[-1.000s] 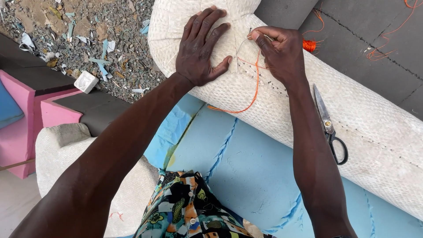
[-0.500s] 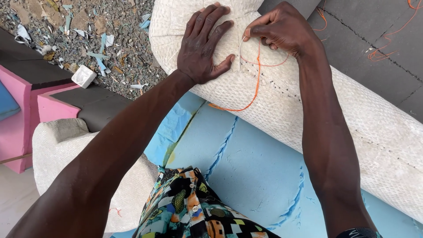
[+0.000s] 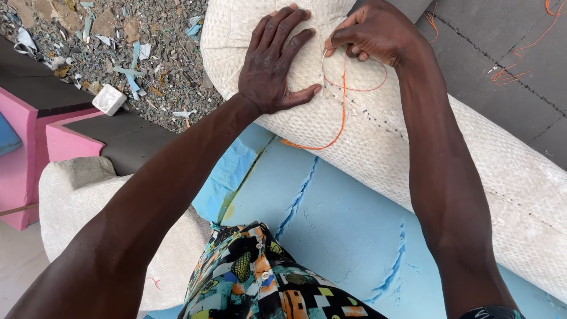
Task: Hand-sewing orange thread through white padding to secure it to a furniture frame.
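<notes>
While the left hand (image 3: 277, 65) lies flat and spread on the rounded end of the long cream-white woven-fabric cushion roll (image 3: 413, 147), palm down and thumb out toward the seam, it grips nothing; judged purpose is to pin the cloth taut so the stitch line does not pucker. Right hand (image 3: 375, 32) sits just beside it at the far edge of the roll, fingertips pinched shut on the thin orange sewing thread (image 3: 341, 100). Thread drops from the pinch in a loop across the fabric, one side sagging toward the near edge of the roll, the other curving back under the right wrist. A row of small dark stitch marks runs along the roll away from the hands. Roll rests on a light blue foam slab (image 3: 342, 230) with cracked surface lines. Not resolved: whether a needle is in the pinch, as the fingers cover that spot. Roll's right end is cut off by the frame. More orange thread (image 3: 520, 53) lies loose on the dark grey surface (image 3: 472, 77) beyond. Foam scraps litter the gravel ground (image 3: 147, 53) at upper left.
</notes>
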